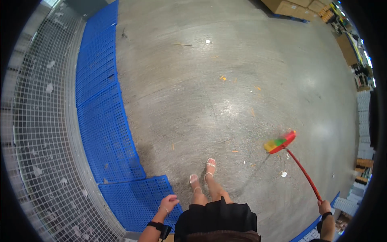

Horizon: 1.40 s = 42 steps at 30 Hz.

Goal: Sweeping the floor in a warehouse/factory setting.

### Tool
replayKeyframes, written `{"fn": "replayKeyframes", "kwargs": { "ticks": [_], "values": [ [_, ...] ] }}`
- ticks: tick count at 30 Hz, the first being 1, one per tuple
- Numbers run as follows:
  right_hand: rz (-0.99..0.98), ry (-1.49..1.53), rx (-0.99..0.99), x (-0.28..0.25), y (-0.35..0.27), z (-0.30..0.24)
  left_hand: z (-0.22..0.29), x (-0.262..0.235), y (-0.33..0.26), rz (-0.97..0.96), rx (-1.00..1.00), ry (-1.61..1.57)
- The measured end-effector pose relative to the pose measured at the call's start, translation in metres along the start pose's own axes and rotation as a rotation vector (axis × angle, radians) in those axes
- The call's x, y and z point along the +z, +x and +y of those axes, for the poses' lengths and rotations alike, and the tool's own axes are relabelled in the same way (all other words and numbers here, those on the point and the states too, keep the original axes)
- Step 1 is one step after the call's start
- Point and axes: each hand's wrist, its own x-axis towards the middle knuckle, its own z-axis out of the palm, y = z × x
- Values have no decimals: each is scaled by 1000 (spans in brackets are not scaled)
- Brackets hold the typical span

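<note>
Sweeping is the job in hand, I think, and it looks partly done, because small bits are scattered on the grey concrete floor [225,97]. My right hand [323,207] is curled tight around the top end of the red broom handle [305,174], near the lower right edge of the floor. The handle slants up and left to the broom head [280,142], which is red, green and yellow and looks blurry. The head is down at the floor, to the right of my feet in white sandals [203,172]. My left hand [169,203] hangs free over the blue plastic floor grid [100,121] near the lower left part of the floor. Its fingers are loosely bent and hold nothing. A dark band sits on that wrist. Orange scraps [222,78] lie well apart from the broom, further up the floor, and a white scrap [284,174] lies just beside the handle. I judge the next move needs the broom head behind those bits to pull them together. Brown cardboard boxes [288,8] stand at the top edge of the floor; I cannot tell what is in them. A wire mesh fence [40,121] runs along the left side.
</note>
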Motion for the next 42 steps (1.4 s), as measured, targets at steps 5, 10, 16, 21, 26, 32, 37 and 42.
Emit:
{"fn": "replayKeyframes", "kwargs": {
  "ticks": [5,10,16,21,26,32,37,42],
  "values": [
    [134,3,-253,-25,-45,15,18,-11,3,-3,-89,-56],
    [-162,284,-421,-51,-98,-114,-4,-25,1,-33,-150,-6],
    [-273,272,-1028,-8,-100,-395,-21,-63,-18,46,-200,-250],
    [-217,181,-1056,34,-91,-446,-34,-93,-37,80,-253,-135],
    [-385,54,-730,90,-71,-246,-36,-110,-34,78,-275,-48],
    [-332,-1,-64,74,-113,-6,24,-63,4,-67,-164,41],
    [-206,-86,125,105,-61,55,88,-21,15,-173,-62,34],
    [-76,152,76,106,-91,79,100,-29,24,-119,-41,148]
  ]
}}
